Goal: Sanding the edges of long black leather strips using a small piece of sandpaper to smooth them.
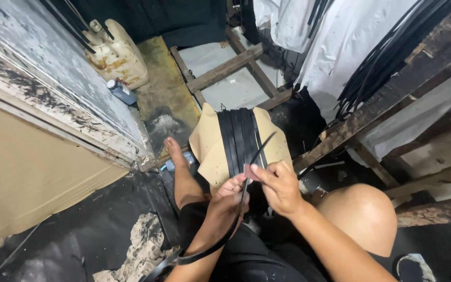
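Cramped floor (105, 224), hands (257, 190) pinching strap (246, 172)

- Long thin flat strap (220, 241): plain black.
- Small rectangular pad (250, 172) pinched at fingertips: dull reddish-brown.
- Bundle of flat straps (238, 137): black, in parallel stripes.
- Stiff card sheet (207, 143) beneath: pale tan.
- Plastic jug (117, 55): cream, stained rusty brown.
- Small bottle (121, 91): blue, white-capped.

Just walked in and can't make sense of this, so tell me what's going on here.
A person sits low on the floor, both hands on a thin black strap. The left hand grips it while the right hand presses a small reddish piece against it. More black strips lie stacked on a tan sheet ahead.
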